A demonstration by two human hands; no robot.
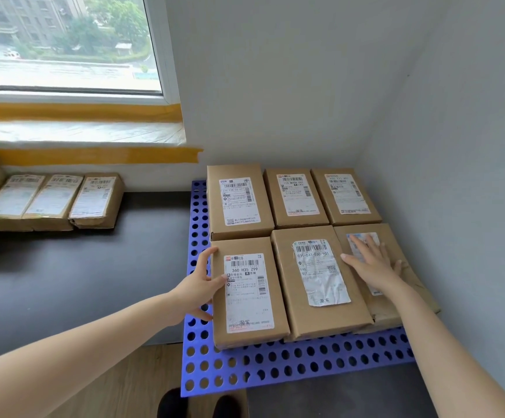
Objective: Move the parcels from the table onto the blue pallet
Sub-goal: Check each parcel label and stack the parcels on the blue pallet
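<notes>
Cardboard parcel (pixel 246 292) at pallet (pixel 275 369) left edge | left hand (pixel 198 289) grips it

A bare, unfinished room serves as a makeshift parcel-sorting corner. Plain grey walls (pixel 290 86) meet at the far right, and yellow masking tape (pixel 94 154) and protective film still cover the window sill (pixel 76 132). Labelled cardboard parcels (pixel 52 200) line a dark surface (pixel 79 267) on the left; others sit on a perforated blue pallet (pixel 275 366) over a wood floor (pixel 118 384).
</notes>
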